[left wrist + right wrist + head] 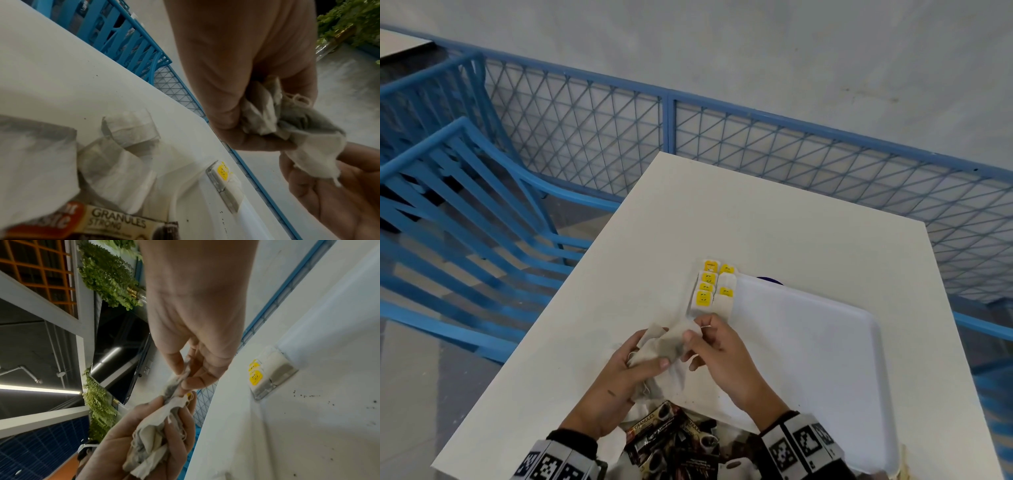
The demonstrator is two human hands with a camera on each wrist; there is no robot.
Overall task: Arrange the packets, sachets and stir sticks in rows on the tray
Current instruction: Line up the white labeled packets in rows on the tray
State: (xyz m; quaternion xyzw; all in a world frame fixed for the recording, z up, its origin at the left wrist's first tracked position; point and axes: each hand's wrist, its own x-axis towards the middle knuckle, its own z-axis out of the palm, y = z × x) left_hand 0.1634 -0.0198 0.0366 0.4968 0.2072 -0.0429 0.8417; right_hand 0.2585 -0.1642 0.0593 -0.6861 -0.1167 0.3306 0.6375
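My left hand (649,353) grips a crumpled bunch of tea bags (661,342) just above the table, left of the white tray (808,346). My right hand (693,330) pinches the edge of one tea bag (174,386) at the top of that bunch. In the left wrist view the left hand (236,104) clutches the bunch (265,116), and one tea bag (314,151) stretches toward the right hand (339,194). Several tea bags with yellow tags (710,287) lie in two rows at the tray's far left corner.
A pile of dark coffee sachets (667,442) lies near the table's front edge between my wrists, with loose tea bags (131,129) beside it. A blue mesh fence (756,137) runs behind the white table (756,212). Blue chairs (465,192) stand to the left.
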